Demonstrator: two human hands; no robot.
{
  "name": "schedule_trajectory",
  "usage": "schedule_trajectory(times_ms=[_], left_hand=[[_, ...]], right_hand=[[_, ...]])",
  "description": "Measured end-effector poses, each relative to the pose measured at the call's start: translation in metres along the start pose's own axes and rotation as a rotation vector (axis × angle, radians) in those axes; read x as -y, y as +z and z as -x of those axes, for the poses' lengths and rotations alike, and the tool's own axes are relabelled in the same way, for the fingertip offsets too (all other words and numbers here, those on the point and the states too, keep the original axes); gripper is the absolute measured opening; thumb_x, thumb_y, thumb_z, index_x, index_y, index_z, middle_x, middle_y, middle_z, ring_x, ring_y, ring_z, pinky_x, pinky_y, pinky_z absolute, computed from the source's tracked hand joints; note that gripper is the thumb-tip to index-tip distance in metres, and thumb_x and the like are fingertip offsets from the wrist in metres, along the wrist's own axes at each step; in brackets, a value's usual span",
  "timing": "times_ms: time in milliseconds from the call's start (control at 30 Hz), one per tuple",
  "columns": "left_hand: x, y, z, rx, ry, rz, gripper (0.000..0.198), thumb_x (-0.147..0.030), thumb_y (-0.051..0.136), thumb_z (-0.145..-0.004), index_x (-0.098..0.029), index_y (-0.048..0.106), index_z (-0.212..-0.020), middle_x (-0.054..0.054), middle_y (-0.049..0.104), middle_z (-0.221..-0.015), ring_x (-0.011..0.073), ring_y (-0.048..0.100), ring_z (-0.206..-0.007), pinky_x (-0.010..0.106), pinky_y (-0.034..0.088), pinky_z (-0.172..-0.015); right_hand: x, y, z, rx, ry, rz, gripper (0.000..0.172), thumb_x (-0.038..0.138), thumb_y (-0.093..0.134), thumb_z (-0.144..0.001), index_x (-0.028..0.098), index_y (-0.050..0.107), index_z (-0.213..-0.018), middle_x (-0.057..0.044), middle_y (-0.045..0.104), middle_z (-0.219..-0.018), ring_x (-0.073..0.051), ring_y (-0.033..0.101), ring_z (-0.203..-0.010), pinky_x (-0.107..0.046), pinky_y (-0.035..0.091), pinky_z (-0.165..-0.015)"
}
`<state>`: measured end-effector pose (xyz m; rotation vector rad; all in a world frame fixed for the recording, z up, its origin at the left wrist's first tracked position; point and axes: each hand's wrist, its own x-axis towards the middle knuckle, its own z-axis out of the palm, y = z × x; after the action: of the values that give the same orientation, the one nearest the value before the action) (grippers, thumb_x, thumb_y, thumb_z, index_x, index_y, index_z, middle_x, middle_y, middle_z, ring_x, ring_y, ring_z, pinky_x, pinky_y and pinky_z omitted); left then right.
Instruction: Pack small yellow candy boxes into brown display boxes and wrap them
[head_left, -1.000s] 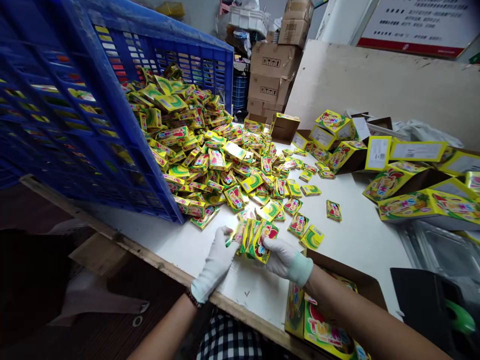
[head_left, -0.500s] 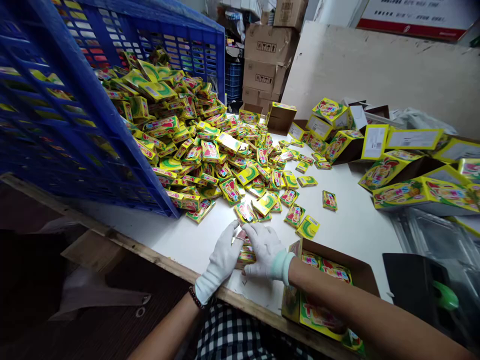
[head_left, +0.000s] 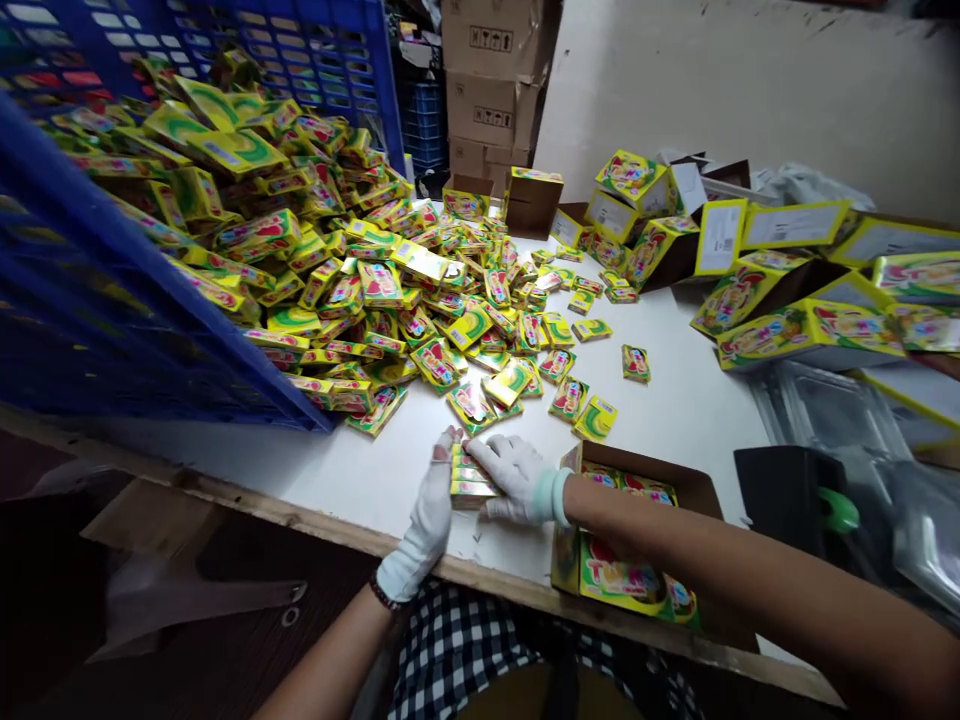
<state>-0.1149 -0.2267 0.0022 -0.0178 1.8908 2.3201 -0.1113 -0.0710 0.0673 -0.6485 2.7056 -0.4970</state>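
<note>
A short row of small yellow boxes [head_left: 472,478] stands on the white tabletop between my two hands, both in white gloves with bare fingertips. My left hand [head_left: 426,515] lies along the row's left side, fingers pressed against it. From the right, my right hand [head_left: 517,478] grips the row, its fingers reaching over the far end and its thumb at the near side. Just right of it, partly under my right forearm, is an open display carton [head_left: 568,560] with packed boxes inside. Loose yellow boxes [head_left: 471,405] lie just beyond my hands.
A tipped blue crate [head_left: 247,360] spills a large heap of small boxes [head_left: 360,290] at left. Open yellow cartons [head_left: 810,335] crowd the right side, near a black holder [head_left: 780,510] and clear plastic cases [head_left: 840,410]. A wooden edge [head_left: 322,530] borders the table's front.
My left hand has turned and dropped to the row's left side, uncovering the boxes' near ends. My right hand stays on the row. The camera view has shifted.
</note>
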Motion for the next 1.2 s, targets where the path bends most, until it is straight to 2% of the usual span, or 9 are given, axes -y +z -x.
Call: schedule_trajectory(times_ms=[133,267,400,533,667,867,967,1067,1200], left_hand=[[-0.019,0.016,0.004,-0.099,-0.067,0.282,0.078,-0.074,0.034,-0.089,-0.019,0.046,-0.143,0.015,0.045,-0.152,0.0262,0.038,-0.144,0.046,0.025,-0.123],[-0.019,0.046,0.028,0.049,-0.083,0.270,0.068,-0.067,0.046,-0.090,-0.020,0.052,-0.138,0.012,0.049,-0.149,0.0264,0.042,-0.142,0.046,0.027,-0.123],[-0.004,0.086,0.055,0.270,-0.109,0.135,0.063,-0.062,0.044,-0.093,-0.022,0.051,-0.141,0.009,0.044,-0.154,0.0262,0.036,-0.145,0.045,0.025,-0.124],[-0.001,0.114,0.068,0.390,-0.129,0.061,0.063,-0.060,0.036,-0.097,-0.021,0.046,-0.145,0.008,0.040,-0.156,0.0250,0.035,-0.145,0.043,0.026,-0.124],[-0.001,0.122,0.077,0.353,-0.098,-0.121,0.059,-0.051,0.043,-0.096,-0.020,0.043,-0.147,0.009,0.043,-0.154,0.0253,0.038,-0.144,0.043,0.029,-0.123],[0.001,0.107,0.068,0.399,-0.034,-0.408,0.053,-0.033,0.044,-0.093,-0.015,0.045,-0.144,0.011,0.049,-0.149,0.0231,0.045,-0.138,0.041,0.034,-0.119],[-0.012,0.078,0.022,0.391,0.152,-0.628,0.048,-0.034,0.041,-0.094,-0.015,0.053,-0.136,0.012,0.052,-0.145,0.0231,0.045,-0.137,0.041,0.032,-0.119],[-0.029,0.044,-0.039,0.203,0.385,-1.038,0.050,-0.037,0.052,-0.087,-0.015,0.055,-0.131,0.015,0.050,-0.141,0.0310,0.040,-0.137,0.047,0.029,-0.117],[-0.038,0.016,-0.089,0.176,0.314,-1.366,0.074,-0.046,0.071,-0.068,-0.016,0.052,-0.132,0.019,0.052,-0.133,0.0399,0.045,-0.128,0.053,0.035,-0.108]], right_hand=[[-0.012,-0.071,0.046,-0.092,0.093,-0.369,0.080,0.057,0.073,-0.076,0.020,0.051,-0.142,-0.014,0.055,-0.136,-0.034,0.052,-0.120,-0.052,0.041,-0.104],[-0.056,-0.118,0.133,-0.059,0.285,-0.757,0.076,0.053,0.075,-0.075,0.023,0.055,-0.141,-0.007,0.061,-0.137,-0.033,0.055,-0.124,-0.048,0.040,-0.108],[-0.104,-0.085,0.178,0.013,0.438,-0.993,0.070,0.049,0.077,-0.074,0.018,0.062,-0.134,-0.010,0.064,-0.133,-0.033,0.057,-0.123,-0.048,0.042,-0.108],[-0.114,-0.030,0.161,0.065,0.347,-1.124,0.062,0.060,0.067,-0.080,0.013,0.069,-0.120,-0.011,0.071,-0.114,-0.029,0.063,-0.110,-0.046,0.046,-0.102],[-0.102,-0.012,0.142,-0.043,0.218,-0.842,0.052,0.064,0.054,-0.088,0.017,0.074,-0.099,-0.008,0.070,-0.107,-0.025,0.061,-0.103,-0.039,0.046,-0.097],[-0.095,-0.020,0.139,0.045,0.127,-0.566,0.058,0.065,0.042,-0.093,0.017,0.072,-0.106,-0.010,0.068,-0.109,-0.028,0.059,-0.102,-0.046,0.044,-0.099],[-0.089,-0.023,0.139,0.097,0.237,-0.385,0.058,0.064,0.041,-0.094,0.023,0.063,-0.129,-0.012,0.060,-0.130,-0.034,0.054,-0.119,-0.060,0.034,-0.104],[-0.083,-0.022,0.139,0.083,0.330,-0.273,0.058,0.062,0.040,-0.094,0.026,0.057,-0.137,-0.014,0.054,-0.138,-0.038,0.050,-0.125,-0.068,0.031,-0.103],[-0.084,-0.029,0.140,0.116,0.317,-0.345,0.056,0.062,0.047,-0.091,0.026,0.062,-0.132,-0.013,0.060,-0.135,-0.040,0.051,-0.125,-0.072,0.023,-0.106]])
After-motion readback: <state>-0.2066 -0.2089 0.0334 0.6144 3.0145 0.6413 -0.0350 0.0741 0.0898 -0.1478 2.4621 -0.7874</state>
